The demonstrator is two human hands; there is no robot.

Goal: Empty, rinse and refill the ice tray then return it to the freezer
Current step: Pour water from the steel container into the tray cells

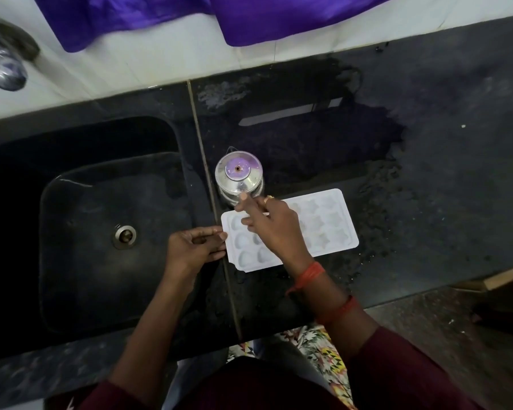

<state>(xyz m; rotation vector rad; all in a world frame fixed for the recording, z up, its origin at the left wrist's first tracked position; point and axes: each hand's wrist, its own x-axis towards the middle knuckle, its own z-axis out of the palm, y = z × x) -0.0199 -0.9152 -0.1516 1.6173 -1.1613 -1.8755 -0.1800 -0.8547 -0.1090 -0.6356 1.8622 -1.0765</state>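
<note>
Ice tray on counter, left hand seemingly pinching its end

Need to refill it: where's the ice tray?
Head view: tray on the counter right of the sink, beside the steel pot; left hand holds its left end.

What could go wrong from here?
1. The left hand holds only the sink-side end of the ice tray; lifted on that grip, it may tilt and spill.
2. The right hand reaches over the tray to the steel container; the wrist may bump the tray, or the container may tip onto it.
</note>
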